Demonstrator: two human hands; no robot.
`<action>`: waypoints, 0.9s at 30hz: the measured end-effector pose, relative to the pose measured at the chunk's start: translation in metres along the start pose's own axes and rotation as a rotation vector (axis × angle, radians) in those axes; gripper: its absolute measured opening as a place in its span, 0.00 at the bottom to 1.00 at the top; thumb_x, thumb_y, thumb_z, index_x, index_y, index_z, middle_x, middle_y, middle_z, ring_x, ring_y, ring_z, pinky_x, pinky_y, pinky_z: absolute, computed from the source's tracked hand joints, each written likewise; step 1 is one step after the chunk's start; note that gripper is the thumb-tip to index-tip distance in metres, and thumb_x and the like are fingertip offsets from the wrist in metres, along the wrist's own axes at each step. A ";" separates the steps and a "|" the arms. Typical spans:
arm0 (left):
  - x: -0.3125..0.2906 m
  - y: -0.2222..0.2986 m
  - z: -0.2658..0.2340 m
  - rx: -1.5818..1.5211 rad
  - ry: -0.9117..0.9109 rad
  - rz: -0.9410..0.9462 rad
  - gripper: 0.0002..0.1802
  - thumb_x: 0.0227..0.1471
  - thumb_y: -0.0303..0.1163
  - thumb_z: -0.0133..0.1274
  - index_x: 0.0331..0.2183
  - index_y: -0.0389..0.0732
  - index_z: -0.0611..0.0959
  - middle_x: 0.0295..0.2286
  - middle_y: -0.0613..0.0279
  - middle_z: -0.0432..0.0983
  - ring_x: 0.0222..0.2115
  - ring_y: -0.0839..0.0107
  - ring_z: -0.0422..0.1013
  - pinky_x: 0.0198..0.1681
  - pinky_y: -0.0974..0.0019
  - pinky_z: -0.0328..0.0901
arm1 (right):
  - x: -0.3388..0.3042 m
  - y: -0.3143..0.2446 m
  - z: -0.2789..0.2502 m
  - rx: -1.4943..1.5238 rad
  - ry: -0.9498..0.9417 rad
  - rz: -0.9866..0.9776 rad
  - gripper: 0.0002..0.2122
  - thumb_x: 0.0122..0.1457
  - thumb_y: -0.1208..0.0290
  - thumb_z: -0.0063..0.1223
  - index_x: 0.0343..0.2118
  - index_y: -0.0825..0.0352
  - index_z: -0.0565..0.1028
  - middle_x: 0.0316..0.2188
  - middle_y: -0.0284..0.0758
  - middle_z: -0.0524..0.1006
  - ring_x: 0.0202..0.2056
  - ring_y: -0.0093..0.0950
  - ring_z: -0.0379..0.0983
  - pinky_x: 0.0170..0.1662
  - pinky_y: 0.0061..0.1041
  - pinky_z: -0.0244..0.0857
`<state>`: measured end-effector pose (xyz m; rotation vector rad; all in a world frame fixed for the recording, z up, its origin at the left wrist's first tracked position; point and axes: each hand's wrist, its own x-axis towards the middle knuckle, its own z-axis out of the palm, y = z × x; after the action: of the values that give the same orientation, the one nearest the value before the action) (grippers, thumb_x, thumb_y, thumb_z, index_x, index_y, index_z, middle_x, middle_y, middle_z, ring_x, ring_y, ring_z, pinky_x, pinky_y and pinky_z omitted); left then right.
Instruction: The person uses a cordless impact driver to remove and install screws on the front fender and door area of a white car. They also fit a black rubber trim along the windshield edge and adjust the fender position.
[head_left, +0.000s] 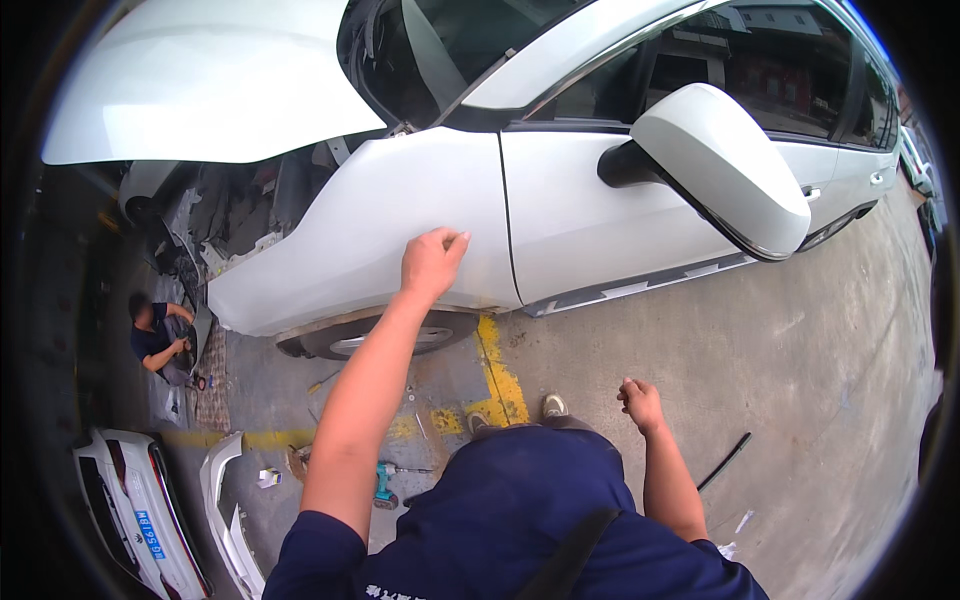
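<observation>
My left hand [433, 262] is raised in front of the white front fender [385, 215] of a car, a little left of the door seam. Its fingers are pinched together; anything between them is too small to make out, and whether it touches the panel I cannot tell. Low at my right side hangs my right hand [640, 403], fingers curled in, with nothing I can identify in them. The white front door [570, 215] is closed, right of the fender. Below the fender, the front wheel [425, 335] is partly hidden by my left forearm.
The white hood [210, 85] is raised and the car's front end is exposed. A white door mirror [720, 170] juts out at right. A teal power drill [386, 485], a removed bumper [140, 515] and a dark strip [725, 460] lie around. Another person [160, 335] crouches at far left.
</observation>
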<state>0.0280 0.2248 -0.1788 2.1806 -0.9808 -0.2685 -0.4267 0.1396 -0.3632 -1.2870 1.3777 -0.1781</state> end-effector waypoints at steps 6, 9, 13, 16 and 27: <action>0.076 0.068 -0.008 -0.045 -0.161 -0.242 0.29 0.57 0.52 0.58 0.21 0.34 0.84 0.17 0.57 0.79 0.17 0.68 0.75 0.28 0.65 0.70 | -0.003 -0.018 0.007 0.116 0.012 -0.020 0.16 0.67 0.59 0.48 0.33 0.69 0.77 0.26 0.33 0.77 0.26 0.22 0.69 0.31 0.26 0.67; 0.082 0.078 -0.020 0.014 -0.194 -0.303 0.32 0.57 0.54 0.58 0.18 0.33 0.82 0.14 0.58 0.77 0.13 0.70 0.72 0.25 0.67 0.70 | -0.007 -0.030 0.018 0.149 0.022 0.033 0.16 0.67 0.59 0.48 0.32 0.69 0.76 0.26 0.34 0.77 0.26 0.21 0.69 0.31 0.26 0.68; 0.091 0.071 -0.016 -0.136 -0.275 -0.299 0.33 0.58 0.55 0.57 0.19 0.31 0.82 0.16 0.55 0.78 0.14 0.69 0.73 0.22 0.67 0.68 | 0.014 -0.055 0.040 0.050 0.004 -0.052 0.17 0.66 0.59 0.49 0.32 0.71 0.77 0.26 0.34 0.78 0.26 0.23 0.70 0.32 0.27 0.68; 0.095 0.067 -0.024 -0.307 -0.281 -0.338 0.34 0.59 0.56 0.55 0.21 0.30 0.82 0.17 0.53 0.78 0.14 0.68 0.73 0.20 0.69 0.65 | 0.021 -0.134 0.063 -0.042 -0.032 -0.290 0.20 0.65 0.56 0.49 0.32 0.73 0.79 0.26 0.38 0.80 0.29 0.27 0.75 0.34 0.29 0.69; 0.096 0.062 -0.024 -0.459 -0.208 -0.318 0.34 0.61 0.53 0.53 0.21 0.28 0.82 0.17 0.52 0.79 0.14 0.66 0.75 0.22 0.66 0.70 | 0.013 -0.402 0.146 -0.185 0.058 -0.888 0.14 0.60 0.68 0.55 0.46 0.71 0.75 0.38 0.45 0.79 0.40 0.44 0.77 0.46 0.37 0.69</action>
<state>0.0695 0.1405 -0.1098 1.8932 -0.5965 -0.8019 -0.0842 0.0580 -0.1208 -1.9968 0.7929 -0.7046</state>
